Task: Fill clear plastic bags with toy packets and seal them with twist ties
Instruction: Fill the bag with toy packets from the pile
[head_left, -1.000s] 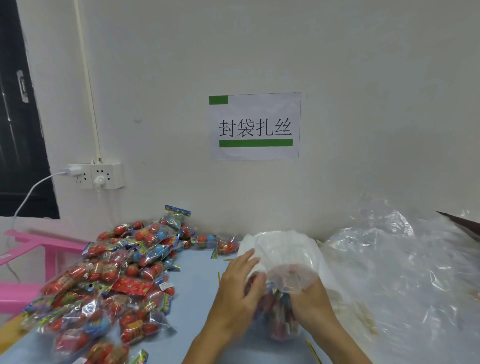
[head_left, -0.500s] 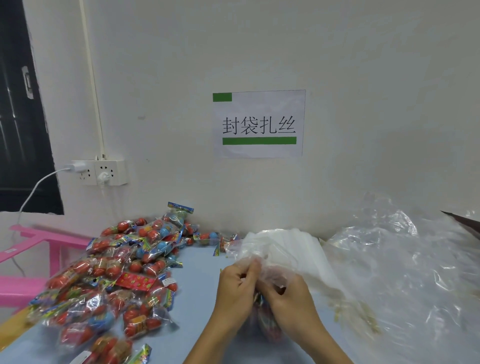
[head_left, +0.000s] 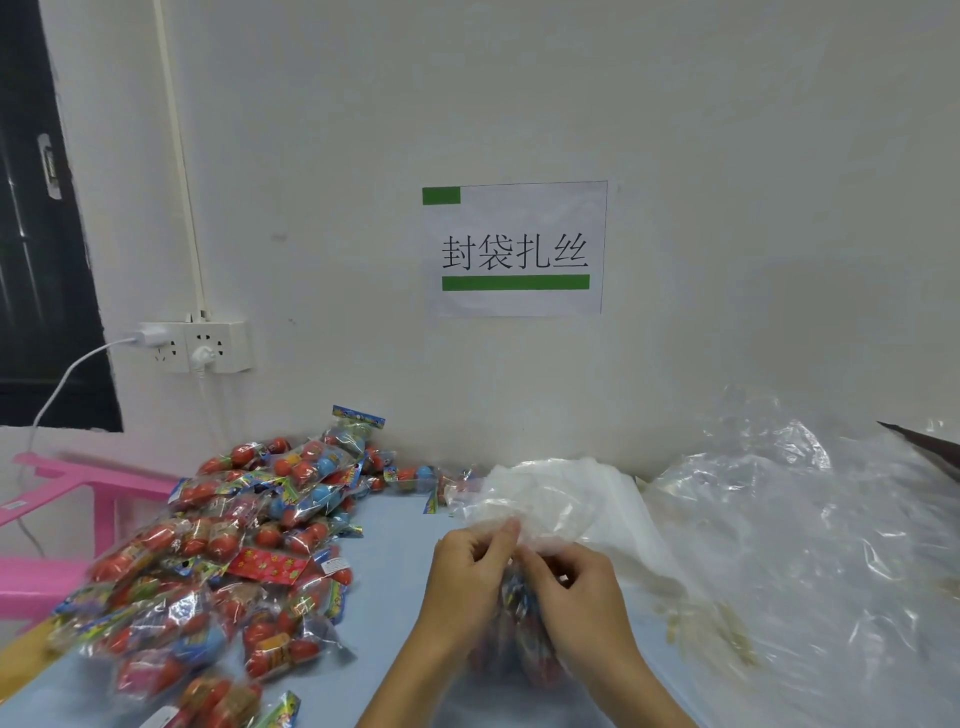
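At about six o'clock on the blue table (head_left: 395, 582), a filled clear bag (head_left: 524, 644) stands with its long axis roughly upright, leaning slightly toward the person; its gathered neck points up toward twelve o'clock and colourful packets show through its lower part. The left hand (head_left: 467, 577) has its fingers curled round the bunched plastic at the neck, thumb and forefinger pinching it. The right hand (head_left: 576, 592), touching the left at the neck, also has curled fingers that pinch the same plastic. Whether a twist tie is between the fingers cannot be told. The loose mouth of the bag fans out above the hands toward one o'clock.

A heap of toy packets (head_left: 234, 561), red and blue, spreads from nine to eleven o'clock. Crumpled clear plastic sheeting (head_left: 789, 545) lies at three o'clock. On the wall at twelve o'clock hangs a paper sign (head_left: 514, 249); a power strip (head_left: 200, 345) sits at ten o'clock, above a pink stool (head_left: 62, 499).
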